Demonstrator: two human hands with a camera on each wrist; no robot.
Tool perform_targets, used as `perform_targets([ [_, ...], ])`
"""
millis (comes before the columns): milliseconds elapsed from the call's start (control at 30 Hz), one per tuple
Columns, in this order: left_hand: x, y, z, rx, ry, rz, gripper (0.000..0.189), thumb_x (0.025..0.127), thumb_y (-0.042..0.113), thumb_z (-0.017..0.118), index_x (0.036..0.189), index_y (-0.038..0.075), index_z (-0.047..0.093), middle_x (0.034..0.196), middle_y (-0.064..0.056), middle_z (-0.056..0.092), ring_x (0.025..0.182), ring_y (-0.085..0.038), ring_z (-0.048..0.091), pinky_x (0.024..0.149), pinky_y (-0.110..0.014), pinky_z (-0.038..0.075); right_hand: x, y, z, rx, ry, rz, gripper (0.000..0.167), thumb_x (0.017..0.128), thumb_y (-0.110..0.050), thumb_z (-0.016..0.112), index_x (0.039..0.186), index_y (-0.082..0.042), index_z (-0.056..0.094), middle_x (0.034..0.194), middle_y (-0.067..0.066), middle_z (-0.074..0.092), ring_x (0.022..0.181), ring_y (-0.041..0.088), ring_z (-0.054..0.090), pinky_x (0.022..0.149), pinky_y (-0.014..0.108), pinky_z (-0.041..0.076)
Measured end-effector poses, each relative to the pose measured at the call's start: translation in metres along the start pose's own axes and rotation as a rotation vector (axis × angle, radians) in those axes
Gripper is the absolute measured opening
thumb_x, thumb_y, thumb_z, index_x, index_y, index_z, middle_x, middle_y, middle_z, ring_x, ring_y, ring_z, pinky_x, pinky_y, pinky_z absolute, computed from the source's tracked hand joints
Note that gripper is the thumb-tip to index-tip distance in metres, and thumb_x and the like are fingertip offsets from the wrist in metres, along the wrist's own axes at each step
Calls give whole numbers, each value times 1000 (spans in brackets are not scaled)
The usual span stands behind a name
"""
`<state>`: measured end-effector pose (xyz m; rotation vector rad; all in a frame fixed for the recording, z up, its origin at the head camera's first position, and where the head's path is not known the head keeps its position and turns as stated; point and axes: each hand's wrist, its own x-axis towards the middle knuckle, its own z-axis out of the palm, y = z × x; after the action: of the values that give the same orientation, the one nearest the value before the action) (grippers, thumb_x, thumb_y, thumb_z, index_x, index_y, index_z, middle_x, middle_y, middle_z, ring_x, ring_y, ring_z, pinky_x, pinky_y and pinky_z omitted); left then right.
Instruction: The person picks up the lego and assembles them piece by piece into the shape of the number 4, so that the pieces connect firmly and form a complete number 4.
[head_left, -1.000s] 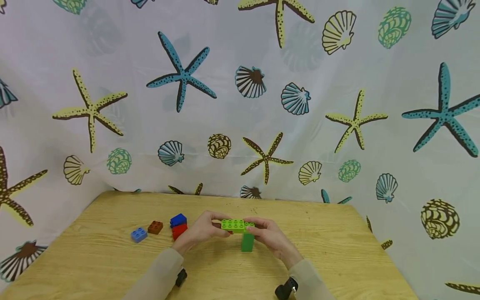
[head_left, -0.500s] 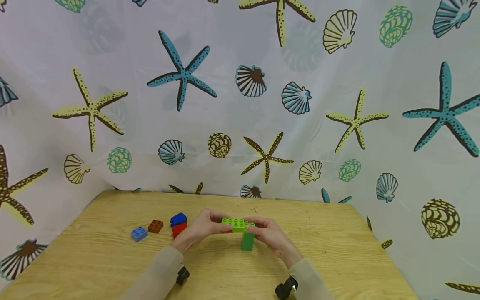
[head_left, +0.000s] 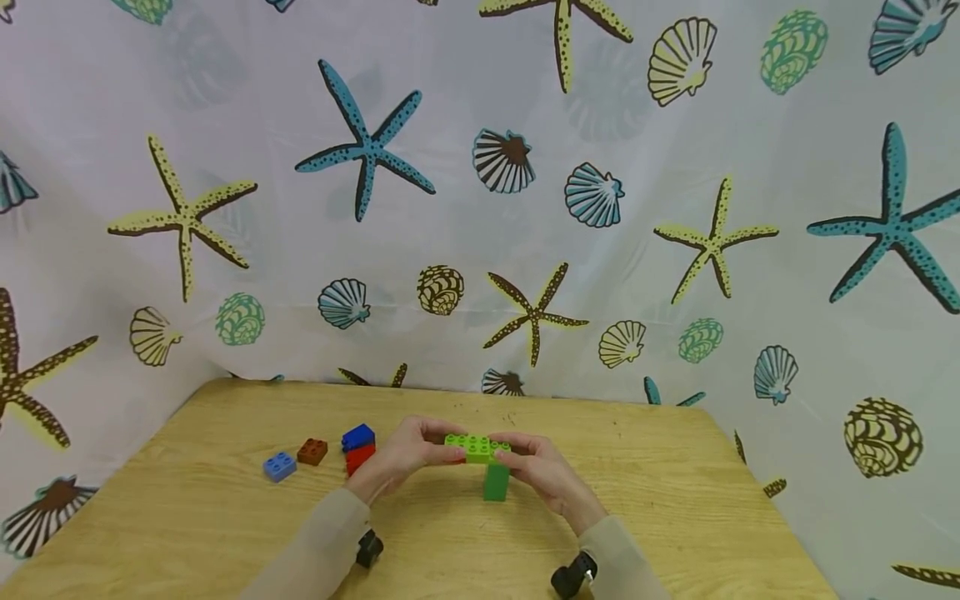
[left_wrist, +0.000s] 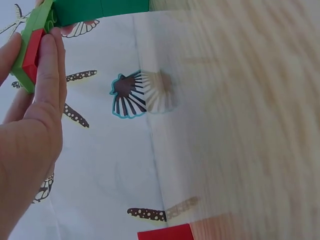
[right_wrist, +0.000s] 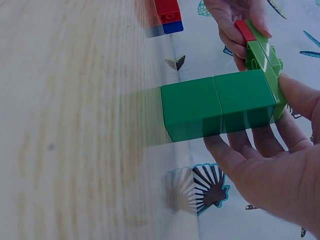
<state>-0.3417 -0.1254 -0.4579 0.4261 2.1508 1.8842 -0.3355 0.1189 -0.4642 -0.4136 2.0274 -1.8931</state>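
Observation:
In the head view my left hand (head_left: 405, 454) pinches the left end of a long lime-green toy brick (head_left: 468, 447). A red brick (left_wrist: 33, 56) sits against its underside between the fingers, clearest in the left wrist view. At the lime bar's right end, a dark green column (head_left: 496, 483) of two stacked bricks (right_wrist: 217, 106) stands upright below it on the table. My right hand (head_left: 542, 468) grips this end, thumb on the lime top and fingers behind the column. Left of it, the lime bar and red brick overhang the table.
Left on the wooden table (head_left: 637, 500) lie a light blue brick (head_left: 279, 467), a brown brick (head_left: 312, 452), a dark blue brick (head_left: 358, 437) and a red piece (head_left: 360, 458) beside my left forearm. Behind hangs a curtain (head_left: 450, 225) printed with starfish and shells.
My left thumb has shifted up and right along the near side of the lime brick and red brick. The right hand and the dark green column keep their place.

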Motion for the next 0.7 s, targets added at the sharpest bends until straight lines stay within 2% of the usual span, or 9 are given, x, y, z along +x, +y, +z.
perform_targets([
  [133,0,0,-1,38,-10,12,43,82,18,80,121,3,68,111,-12,68,91,-19,67,90,-41,55,0,-2,1,-5,1,-3,41,98,-19,60,135,-2,57,134,14,57,110,14,61,102,37,49],
  [300,-1,-1,-1,80,-46,61,45,81,8,80,123,2,66,117,-14,67,94,-21,69,84,-34,57,0,-2,1,-3,0,-9,41,99,-18,59,136,-1,57,134,15,57,111,15,61,101,38,49],
  [467,0,-2,0,156,-45,122,41,80,8,80,119,4,68,110,-12,71,90,-19,68,80,-31,57,1,-2,0,4,5,-8,40,98,-17,60,135,-2,57,134,15,57,112,15,61,101,36,49],
  [700,3,-2,-2,204,-64,152,41,80,8,80,119,5,69,108,-11,72,89,-19,69,80,-31,57,0,-2,-1,-6,6,-8,40,98,-17,60,135,-2,58,134,14,57,110,15,61,101,37,49],
])
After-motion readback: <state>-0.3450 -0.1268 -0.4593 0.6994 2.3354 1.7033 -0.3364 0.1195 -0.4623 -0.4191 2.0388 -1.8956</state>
